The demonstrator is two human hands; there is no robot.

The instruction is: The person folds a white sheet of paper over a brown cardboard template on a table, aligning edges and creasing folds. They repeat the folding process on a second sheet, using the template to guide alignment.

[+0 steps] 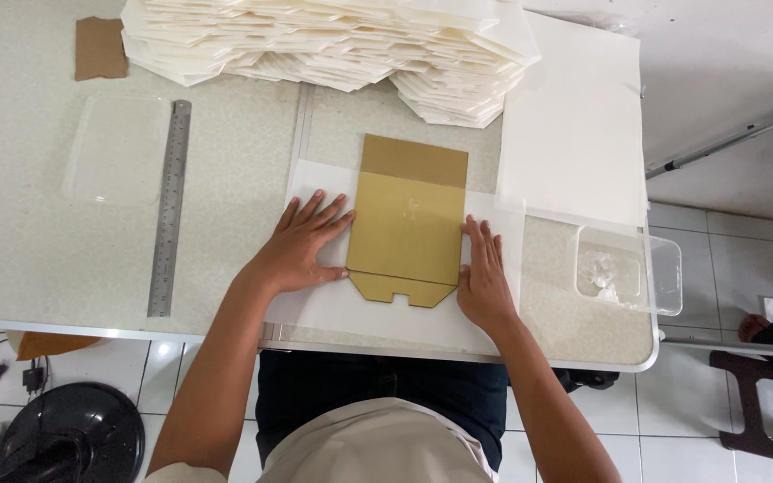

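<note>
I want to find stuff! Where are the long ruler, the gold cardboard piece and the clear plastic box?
ruler point(168, 210), head view, middle of its metal strip.
gold cardboard piece point(407, 224), head view, centre of its face.
clear plastic box point(664, 273), head view, right wall.

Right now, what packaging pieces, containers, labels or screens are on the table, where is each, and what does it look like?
Gold cardboard template: table centre, between left hand and right hand; tabbed rectangle, brown top flap.
Translucent sheet: under the template; whitish rectangle.
Stack of folded blanks: far edge; cream, fanned.
Clear plastic box: right edge; rectangular, crumpled clear film inside.
Clear lid: left, beside the steel ruler.
Labels or screens: none visible.
</note>
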